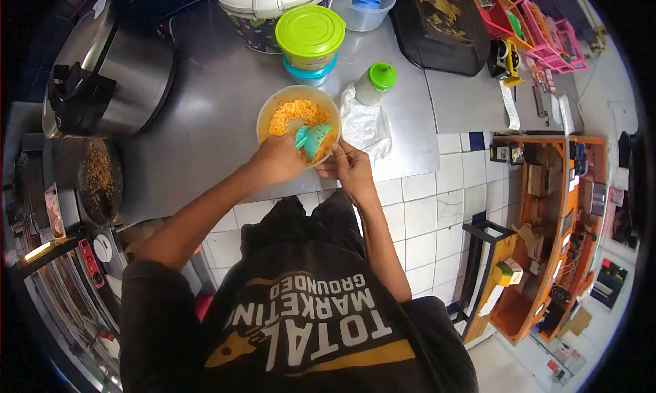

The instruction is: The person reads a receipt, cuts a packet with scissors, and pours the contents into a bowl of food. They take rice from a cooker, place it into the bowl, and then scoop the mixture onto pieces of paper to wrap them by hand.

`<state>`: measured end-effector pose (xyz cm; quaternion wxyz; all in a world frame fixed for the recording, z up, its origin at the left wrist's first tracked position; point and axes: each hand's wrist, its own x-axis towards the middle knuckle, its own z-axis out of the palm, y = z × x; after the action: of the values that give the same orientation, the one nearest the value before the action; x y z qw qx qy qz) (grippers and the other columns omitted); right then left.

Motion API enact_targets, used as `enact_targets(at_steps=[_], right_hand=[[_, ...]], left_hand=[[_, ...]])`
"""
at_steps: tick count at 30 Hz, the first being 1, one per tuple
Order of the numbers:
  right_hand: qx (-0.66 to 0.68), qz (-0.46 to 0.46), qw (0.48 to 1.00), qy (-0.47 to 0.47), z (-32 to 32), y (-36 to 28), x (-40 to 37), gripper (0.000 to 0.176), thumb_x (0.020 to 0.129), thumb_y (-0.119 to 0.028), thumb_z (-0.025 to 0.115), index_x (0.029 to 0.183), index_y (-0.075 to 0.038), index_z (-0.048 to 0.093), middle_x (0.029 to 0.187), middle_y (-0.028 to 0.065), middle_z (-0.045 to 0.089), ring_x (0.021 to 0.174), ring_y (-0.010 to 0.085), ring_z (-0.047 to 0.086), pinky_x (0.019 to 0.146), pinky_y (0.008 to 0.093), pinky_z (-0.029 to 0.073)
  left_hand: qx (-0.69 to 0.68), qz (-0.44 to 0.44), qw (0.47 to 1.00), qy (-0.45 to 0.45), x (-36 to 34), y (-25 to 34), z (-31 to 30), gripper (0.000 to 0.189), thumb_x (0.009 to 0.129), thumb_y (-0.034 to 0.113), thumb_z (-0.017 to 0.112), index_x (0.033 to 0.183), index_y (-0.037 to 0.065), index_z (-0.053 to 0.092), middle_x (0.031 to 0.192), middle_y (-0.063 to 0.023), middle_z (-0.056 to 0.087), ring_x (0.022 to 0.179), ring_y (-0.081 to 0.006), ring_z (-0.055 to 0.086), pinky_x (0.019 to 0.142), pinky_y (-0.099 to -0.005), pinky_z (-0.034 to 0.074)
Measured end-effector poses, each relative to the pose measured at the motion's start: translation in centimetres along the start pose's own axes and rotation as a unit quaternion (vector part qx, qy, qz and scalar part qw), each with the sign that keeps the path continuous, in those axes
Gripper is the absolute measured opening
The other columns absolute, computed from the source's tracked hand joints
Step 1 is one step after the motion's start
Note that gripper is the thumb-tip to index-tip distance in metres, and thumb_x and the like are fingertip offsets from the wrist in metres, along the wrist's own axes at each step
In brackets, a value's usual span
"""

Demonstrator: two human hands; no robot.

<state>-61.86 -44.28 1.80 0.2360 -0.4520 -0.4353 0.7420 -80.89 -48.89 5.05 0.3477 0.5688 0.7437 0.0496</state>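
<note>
A translucent plastic bowl [262, 115] holds orange, crumbly food [294, 113] and stands near the front edge of the steel table. My left hand [279, 159] is closed around the handle of a teal spatula [314, 141]. Its broad blade rests in the food on the bowl's near right side. My right hand [350, 169] grips the bowl at its lower right rim, thumb and fingers pressed against the wall. Just right of the bowl lies a crumpled white plastic bag [365, 130], with a green-capped bottle [376, 84] at its top end.
Behind the bowl, a lime-lidded tub [311, 34] is stacked on a blue container [309, 73]. A large lidded container [273, 3] and a clear tub [369, 14] stand farther back. A steel cooker [130, 72] is left, a black tray [444, 58] back right, an orange shelf [547, 249] right.
</note>
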Motion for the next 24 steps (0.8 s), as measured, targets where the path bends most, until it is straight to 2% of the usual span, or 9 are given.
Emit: enact_targets(at_steps=[3,5,6,9,11,14,18,20,24], right_hand=[[-0.024,0.012,1.0,-0.014,-0.6,-0.1,0.3,0.044,0.106,-0.023,0.049,0.141,0.004,0.048,0.102,0.0158,0.07,0.083,0.0214,0.072,0.071,0.0297,0.062],[-0.037,0.024,0.999,-0.028,-1.2,-0.5,0.4,0.047,0.105,-0.026,0.051,0.142,0.002,0.047,0.102,0.0149,0.07,0.084,0.02,0.072,0.07,0.0294,0.061],[-0.039,0.023,0.998,-0.034,-1.7,-0.5,0.4,0.047,0.105,-0.026,0.051,0.142,0.002,0.047,0.102,0.0149,0.07,0.084,0.02,0.072,0.07,0.0294,0.061],[-0.076,0.018,0.992,-0.096,-2.7,-0.9,-0.1,0.053,0.103,-0.029,0.055,0.146,0.0,0.044,0.101,0.0138,0.07,0.085,0.0179,0.071,0.069,0.0282,0.059],[-0.087,0.015,0.991,-0.106,-3.0,-1.0,0.4,0.053,0.103,-0.029,0.055,0.146,0.0,0.044,0.101,0.0139,0.07,0.084,0.0178,0.071,0.068,0.028,0.059],[-0.116,0.013,0.985,-0.126,-3.2,-1.3,1.4,0.053,0.103,-0.027,0.055,0.146,0.001,0.043,0.102,0.0141,0.069,0.084,0.0177,0.071,0.069,0.0283,0.059],[-0.114,0.005,0.98,-0.163,-3.6,-1.7,2.8,0.052,0.104,-0.025,0.054,0.145,0.003,0.042,0.103,0.0136,0.068,0.084,0.0185,0.071,0.071,0.0296,0.06],[-0.118,0.01,0.976,-0.181,-3.7,-1.2,3.2,0.051,0.104,-0.024,0.054,0.145,0.003,0.043,0.103,0.0135,0.068,0.085,0.0189,0.071,0.072,0.0299,0.061],[-0.087,0.024,0.975,-0.201,-4.1,-0.9,3.5,0.045,0.103,-0.023,0.054,0.14,0.003,0.049,0.103,0.0132,0.068,0.087,0.0201,0.071,0.076,0.0306,0.061]], left_hand=[[-0.105,0.035,0.994,-0.009,-0.4,-2.1,-1.1,0.03,0.091,0.018,0.057,0.107,-0.007,0.065,0.091,-0.0322,0.067,0.078,-0.0424,0.069,0.07,-0.0445,0.055],[-0.336,-0.144,0.928,-0.072,-2.2,-1.3,-3.5,0.027,0.088,0.011,0.054,0.107,-0.005,0.064,0.087,-0.0279,0.069,0.08,-0.0377,0.071,0.067,-0.0462,0.054],[-0.338,-0.146,0.927,-0.066,-2.3,-0.9,-3.9,0.027,0.088,0.011,0.054,0.107,-0.005,0.064,0.087,-0.0279,0.069,0.08,-0.0377,0.071,0.067,-0.0462,0.054],[-0.268,-0.186,0.945,-0.003,-2.5,0.2,-2.7,0.027,0.091,0.012,0.052,0.11,-0.003,0.064,0.074,-0.0218,0.066,0.074,-0.0331,0.072,0.062,-0.0433,0.055],[0.036,-0.03,0.968,0.245,-2.3,0.8,-0.1,0.027,0.091,0.015,0.055,0.11,-0.002,0.065,0.07,-0.0169,0.063,0.071,-0.0313,0.072,0.057,-0.0405,0.057],[0.23,-0.06,0.936,0.261,-3.2,4.7,0.4,0.032,0.087,0.013,0.06,0.115,-0.001,0.066,0.081,-0.0196,0.067,0.075,-0.0342,0.072,0.064,-0.0419,0.059],[0.234,-0.144,0.923,0.27,-3.1,4.5,1.2,0.032,0.082,0.009,0.061,0.112,-0.001,0.067,0.091,-0.0223,0.069,0.079,-0.0361,0.072,0.071,-0.0432,0.059],[0.166,-0.215,0.944,0.189,-2.1,4.4,1.4,0.026,0.08,0.009,0.064,0.103,-0.002,0.069,0.095,-0.0246,0.069,0.083,-0.037,0.072,0.074,-0.0441,0.059],[0.077,-0.208,0.962,0.157,-1.2,5.5,1.3,0.029,0.083,0.012,0.061,0.107,-0.006,0.064,0.091,-0.0242,0.07,0.087,-0.0412,0.07,0.073,-0.0483,0.057]])
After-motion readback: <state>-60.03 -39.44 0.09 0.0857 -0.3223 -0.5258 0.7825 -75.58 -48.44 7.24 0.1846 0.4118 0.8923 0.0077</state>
